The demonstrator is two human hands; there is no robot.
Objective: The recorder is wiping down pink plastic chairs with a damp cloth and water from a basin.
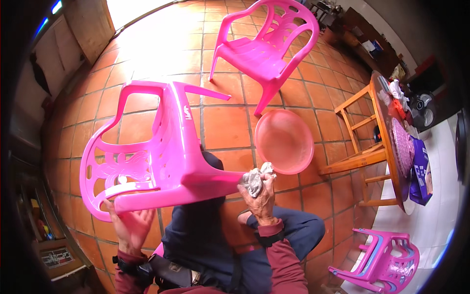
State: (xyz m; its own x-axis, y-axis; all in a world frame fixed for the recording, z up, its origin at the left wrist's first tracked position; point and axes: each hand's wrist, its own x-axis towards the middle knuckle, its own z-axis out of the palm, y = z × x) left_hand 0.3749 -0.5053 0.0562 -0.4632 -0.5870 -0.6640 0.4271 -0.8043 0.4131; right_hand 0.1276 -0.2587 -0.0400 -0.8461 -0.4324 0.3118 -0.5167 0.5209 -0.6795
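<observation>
A pink plastic armchair [172, 147] lies tipped on its side across the person's lap, its backrest to the left and its legs to the right. My left hand [132, 224] supports it from below at the armrest, the thumb over the edge. In my right hand [259, 202] is a bunched, wet-looking grey-white cloth [253, 182], pressed around the end of the nearest chair leg. Just beyond that hand, a round pink plastic basin [284, 141] rests on the tiles; what it holds is hard to make out.
A second pink armchair [264, 55] stands upright behind the basin. At right is a wooden-legged round table [389, 147] with bags and a woven pink item on it. Small stacked plastic chairs [393, 261] stand lower right. A wooden cabinet [62, 253] edges the lower left.
</observation>
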